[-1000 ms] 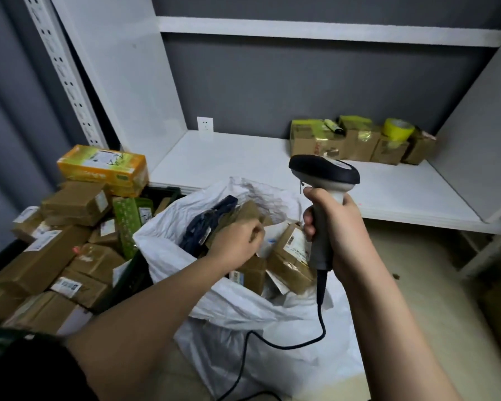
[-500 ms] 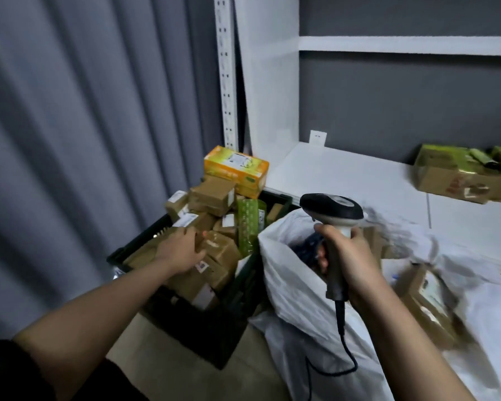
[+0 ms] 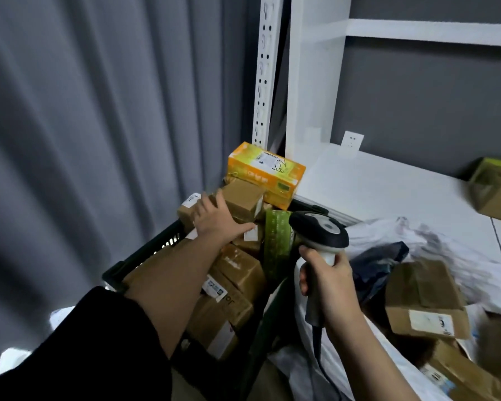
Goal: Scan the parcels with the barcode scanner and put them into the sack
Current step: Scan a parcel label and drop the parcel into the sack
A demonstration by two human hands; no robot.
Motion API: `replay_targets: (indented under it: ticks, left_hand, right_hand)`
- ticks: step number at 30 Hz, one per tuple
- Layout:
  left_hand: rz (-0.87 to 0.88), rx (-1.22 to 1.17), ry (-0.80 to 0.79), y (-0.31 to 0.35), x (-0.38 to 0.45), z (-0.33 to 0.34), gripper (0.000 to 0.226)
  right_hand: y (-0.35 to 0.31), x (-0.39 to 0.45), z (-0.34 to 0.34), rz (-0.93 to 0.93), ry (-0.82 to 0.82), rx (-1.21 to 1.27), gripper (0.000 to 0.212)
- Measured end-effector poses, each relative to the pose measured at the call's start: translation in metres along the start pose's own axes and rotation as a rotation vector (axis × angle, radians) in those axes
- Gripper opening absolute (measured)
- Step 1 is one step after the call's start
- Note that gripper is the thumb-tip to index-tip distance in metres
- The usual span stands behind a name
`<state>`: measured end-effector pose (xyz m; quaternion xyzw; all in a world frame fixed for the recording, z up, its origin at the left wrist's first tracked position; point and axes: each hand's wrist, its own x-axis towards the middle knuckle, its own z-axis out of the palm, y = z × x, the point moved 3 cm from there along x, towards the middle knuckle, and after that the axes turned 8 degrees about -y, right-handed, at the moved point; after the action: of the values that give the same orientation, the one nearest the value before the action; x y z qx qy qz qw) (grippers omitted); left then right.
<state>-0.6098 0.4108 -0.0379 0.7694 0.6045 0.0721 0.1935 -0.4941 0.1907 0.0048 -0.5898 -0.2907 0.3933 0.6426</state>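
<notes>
1 dark crate point(image 3: 145, 257) holds a heap of brown cardboard parcels point(image 3: 237, 267) – too many overlapping to count – plus 1 orange box point(image 3: 265, 173) on top and 1 green carton point(image 3: 276, 241) standing on edge. The white sack point(image 3: 330, 354) beside it shows at least 3 brown parcels and 1 dark blue bag point(image 3: 379, 261). The left hand point(image 3: 217, 219) lies with fingers spread on a top parcel – no closed grasp visible – while the right hand point(image 3: 330, 287) is wrapped round the handle of the 1 barcode scanner point(image 3: 320, 230), its head above the crate's edge.

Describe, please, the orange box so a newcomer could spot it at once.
Find the white shelf upright beside the grey curtain; at its foot stands a dark crate heaped with parcels. The orange box sits at the top of the heap, at the back. It alone is bright orange-yellow among plain brown cartons, with a white label on top.
</notes>
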Motion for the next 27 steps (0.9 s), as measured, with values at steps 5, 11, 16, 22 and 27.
replay_targets:
  ticks: [5, 11, 16, 22, 27]
  left_hand:
    - [-0.085, -0.015, -0.008, 0.007, 0.045, 0.025, 0.131]
    - [-0.117, -0.159, 0.071, 0.011, 0.04, 0.018, 0.111]
    - [-0.153, -0.37, 0.022, 0.011, -0.016, -0.014, 0.106]
    - [-0.142, -1.239, -0.328, 0.033, -0.128, -0.055, 0.074]
    - [-0.124, -1.68, -0.815, 0.068, -0.215, -0.052, 0.071]
  right_hand:
    - [0.021, 0.024, -0.003, -0.017, 0.028, 0.004, 0.019]
    - [0.027, 0.025, -0.012, 0.007, 0.019, 0.012, 0.017]
    - [0.008, 0.009, -0.027, 0.025, 0.025, 0.049, 0.02]
    - [-0.032, -0.036, -0.046, 0.078, -0.044, 0.249, 0.008]
    - [-0.048, -0.079, -0.066, 0.008, -0.044, 0.351, 0.027]
